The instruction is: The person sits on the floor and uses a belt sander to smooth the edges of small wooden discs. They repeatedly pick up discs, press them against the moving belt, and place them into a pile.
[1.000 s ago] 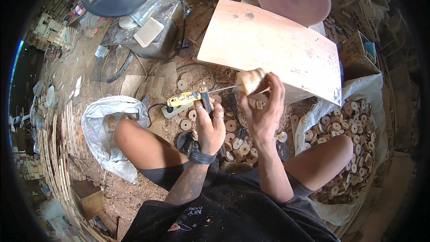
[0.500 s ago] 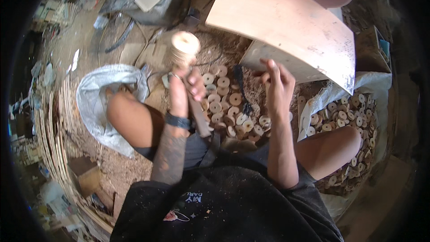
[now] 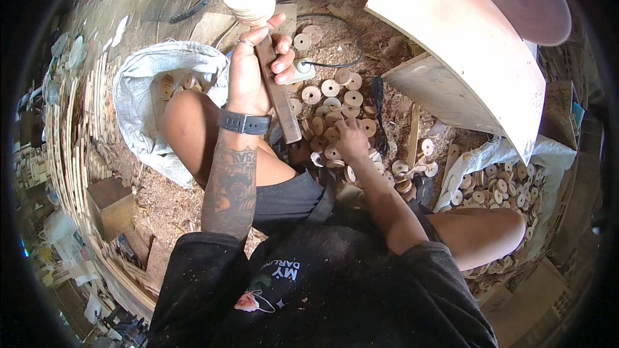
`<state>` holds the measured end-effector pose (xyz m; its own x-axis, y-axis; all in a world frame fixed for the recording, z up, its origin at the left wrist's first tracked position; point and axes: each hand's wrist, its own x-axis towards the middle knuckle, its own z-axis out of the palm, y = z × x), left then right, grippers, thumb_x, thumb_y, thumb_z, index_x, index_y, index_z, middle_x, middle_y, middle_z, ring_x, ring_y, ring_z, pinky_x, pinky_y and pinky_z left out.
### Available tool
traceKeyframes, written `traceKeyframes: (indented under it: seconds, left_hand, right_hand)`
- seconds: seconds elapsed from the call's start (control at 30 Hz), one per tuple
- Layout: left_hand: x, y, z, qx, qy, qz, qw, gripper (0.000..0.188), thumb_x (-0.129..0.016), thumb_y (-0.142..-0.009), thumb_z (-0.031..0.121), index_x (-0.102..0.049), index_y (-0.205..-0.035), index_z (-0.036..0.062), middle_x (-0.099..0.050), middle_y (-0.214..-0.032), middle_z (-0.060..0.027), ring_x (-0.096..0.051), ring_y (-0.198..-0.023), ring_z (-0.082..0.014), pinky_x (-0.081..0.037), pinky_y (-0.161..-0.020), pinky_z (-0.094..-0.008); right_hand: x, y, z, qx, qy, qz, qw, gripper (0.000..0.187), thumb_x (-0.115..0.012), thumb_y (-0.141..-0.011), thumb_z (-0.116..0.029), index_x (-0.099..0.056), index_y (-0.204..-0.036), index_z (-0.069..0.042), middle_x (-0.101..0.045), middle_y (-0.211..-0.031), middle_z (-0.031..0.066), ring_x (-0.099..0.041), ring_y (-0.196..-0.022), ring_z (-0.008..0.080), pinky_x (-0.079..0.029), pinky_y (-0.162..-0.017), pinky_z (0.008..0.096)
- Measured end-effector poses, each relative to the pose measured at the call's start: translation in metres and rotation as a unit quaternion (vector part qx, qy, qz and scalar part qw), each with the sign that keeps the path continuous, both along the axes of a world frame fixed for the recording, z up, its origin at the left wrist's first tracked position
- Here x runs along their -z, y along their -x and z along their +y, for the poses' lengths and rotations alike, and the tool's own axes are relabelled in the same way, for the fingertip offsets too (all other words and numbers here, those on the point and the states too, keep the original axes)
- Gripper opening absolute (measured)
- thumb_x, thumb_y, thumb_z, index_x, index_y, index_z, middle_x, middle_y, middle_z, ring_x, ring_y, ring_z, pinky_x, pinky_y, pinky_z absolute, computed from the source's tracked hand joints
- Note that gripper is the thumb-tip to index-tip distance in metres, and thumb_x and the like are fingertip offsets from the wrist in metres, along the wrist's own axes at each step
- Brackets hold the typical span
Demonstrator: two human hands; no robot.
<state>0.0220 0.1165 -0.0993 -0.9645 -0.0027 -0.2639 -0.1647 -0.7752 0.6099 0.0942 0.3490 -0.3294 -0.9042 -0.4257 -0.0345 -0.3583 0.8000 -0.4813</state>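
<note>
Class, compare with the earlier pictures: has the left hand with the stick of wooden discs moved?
Yes. The left hand has risen away from the disc pile, lifting the stick toward the white sack.

A woodworking workshop is shown: sawdust floor (image 3: 161, 206), wooden discs (image 3: 332, 100) scattered beside a curved plywood board (image 3: 477, 64).
</note>
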Motion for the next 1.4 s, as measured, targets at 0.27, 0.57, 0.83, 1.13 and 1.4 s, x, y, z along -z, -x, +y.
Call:
traceKeyframes:
  seconds: [0.27,0.57,0.83,1.13,1.4]
  left_hand:
    - [0.009,-0.003,-0.006,-0.043,0.010,-0.008,0.999,0.033,-0.050,-0.092,0.026,-0.050,-0.120,0.0080,-0.050,-0.075,-0.0022,-0.042,-0.053,-0.0112,-0.036,-0.045,-0.0256]
    - [0.006,-0.008,0.003,-0.078,0.021,-0.025,0.996,0.034,-0.053,-0.092,0.025,-0.052,-0.119,0.0038,-0.046,-0.076,-0.0007,-0.039,-0.052,-0.0086,-0.034,-0.041,-0.0225]
    - [0.011,-0.008,-0.001,-0.057,0.029,-0.018,0.998,0.033,-0.051,-0.092,0.027,-0.049,-0.118,0.0075,-0.047,-0.074,-0.0012,-0.042,-0.054,-0.0109,-0.036,-0.045,-0.0255]
    - [0.014,-0.009,0.001,-0.055,0.037,-0.019,0.998,0.037,-0.052,-0.091,0.028,-0.047,-0.122,0.0074,-0.046,-0.074,-0.0011,-0.041,-0.054,-0.0104,-0.036,-0.045,-0.0253]
    - [0.014,-0.009,0.004,-0.057,0.037,-0.028,0.997,0.036,-0.052,-0.092,0.028,-0.049,-0.121,0.0077,-0.044,-0.074,-0.0003,-0.040,-0.053,-0.0102,-0.034,-0.044,-0.0251]
  right_hand:
    - [-0.014,0.038,0.068,0.233,0.243,-0.236,0.912,0.040,-0.068,-0.082,-0.025,-0.060,-0.110,0.004,-0.068,-0.095,0.0183,-0.066,-0.092,0.0282,-0.050,-0.080,0.0361]
    - [-0.023,0.017,0.038,0.107,0.149,-0.255,0.949,0.043,-0.071,-0.076,-0.021,-0.063,-0.110,0.003,-0.067,-0.099,0.0222,-0.066,-0.091,0.0321,-0.050,-0.082,0.0381]
    - [-0.016,0.019,0.037,0.211,0.421,-0.357,0.807,0.021,-0.061,-0.085,-0.008,-0.064,-0.103,0.001,-0.068,-0.096,0.0069,-0.061,-0.090,0.0112,-0.050,-0.080,0.0273]
    - [-0.016,-0.013,0.033,-0.068,0.020,-0.092,0.993,0.029,-0.066,-0.076,-0.009,-0.066,-0.105,-0.005,-0.048,-0.134,0.0211,-0.052,-0.119,0.0367,-0.048,-0.096,0.0414]
    - [-0.004,-0.027,0.007,0.021,-0.048,-0.066,0.996,0.035,-0.061,-0.082,-0.011,-0.056,-0.117,-0.004,-0.053,-0.115,0.0226,-0.050,-0.114,0.0426,-0.044,-0.094,0.0477]
